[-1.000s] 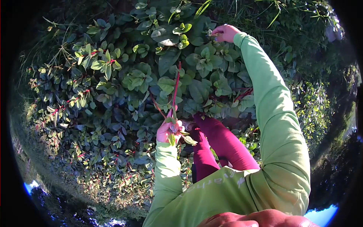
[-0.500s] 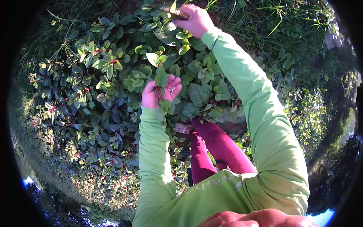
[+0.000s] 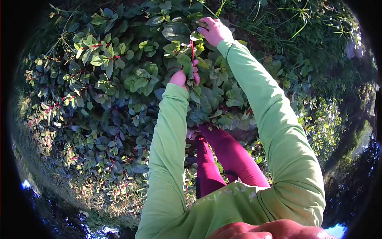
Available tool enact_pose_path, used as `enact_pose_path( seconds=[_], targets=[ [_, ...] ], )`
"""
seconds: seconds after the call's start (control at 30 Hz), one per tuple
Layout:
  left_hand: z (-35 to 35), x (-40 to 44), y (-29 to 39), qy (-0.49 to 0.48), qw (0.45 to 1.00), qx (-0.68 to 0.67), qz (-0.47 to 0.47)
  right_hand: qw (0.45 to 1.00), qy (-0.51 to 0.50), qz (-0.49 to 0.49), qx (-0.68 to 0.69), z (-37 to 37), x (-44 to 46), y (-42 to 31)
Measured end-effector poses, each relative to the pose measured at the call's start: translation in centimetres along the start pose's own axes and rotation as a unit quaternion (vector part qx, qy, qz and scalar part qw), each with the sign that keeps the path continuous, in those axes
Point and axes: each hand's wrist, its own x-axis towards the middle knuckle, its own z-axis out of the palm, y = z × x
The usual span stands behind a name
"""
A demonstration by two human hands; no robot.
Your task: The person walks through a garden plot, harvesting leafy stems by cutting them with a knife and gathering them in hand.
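My left hand [image 3: 187, 77] is among the leaves of a low, dense crop, its fingers closed round red-stemmed leafy sprigs [image 3: 184, 63] that look like Malabar spinach. Leaves cover part of its palm and fingers. Up and to the right, my right hand [image 3: 215, 32] grips a dark tool with a ribbed, brownish grip [image 3: 203, 25], held among the foliage. The tool's far end is hidden by leaves, so its exact kind is unclear. A red stem [image 3: 192, 47] rises between the two hands.
Thick leafy plants [image 3: 107, 83] with red stems spread to the left and below. Grass [image 3: 294, 24] grows at the upper right. My legs in maroon trousers [image 3: 234, 159] stand among the plants. A pale object [image 3: 353, 48] lies at the far right.
My left hand has moved up and right with the sprigs, turning from palm-up to closed among the leaves. My right hand has shifted slightly right and down, bringing the hands closer together.
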Motion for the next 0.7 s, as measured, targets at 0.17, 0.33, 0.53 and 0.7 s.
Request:
enact_pose_path(
  seconds=[0.17,0.33,0.53,0.7],
  targets=[
    [1.7,-3.5,-0.6,-0.012,0.999,-0.039,-0.008,0.98,-0.165,0.036,-0.106,6.3,4.2,3.3],
    [2.8,-7.2,1.0,-0.02,0.993,-0.115,-0.018,0.959,-0.186,0.133,-0.167,4.1,0.3,5.5],
    [-2.5,-13.6,-1.0,-0.211,0.958,-0.191,0.032,0.991,-0.08,0.02,-0.109,-0.8,-0.5,9.1],
    [-3.6,-18.7,-4.8,-0.271,0.937,-0.204,0.079,0.922,0.289,-0.162,0.201,-5.4,7.7,-4.3]
  ],
)
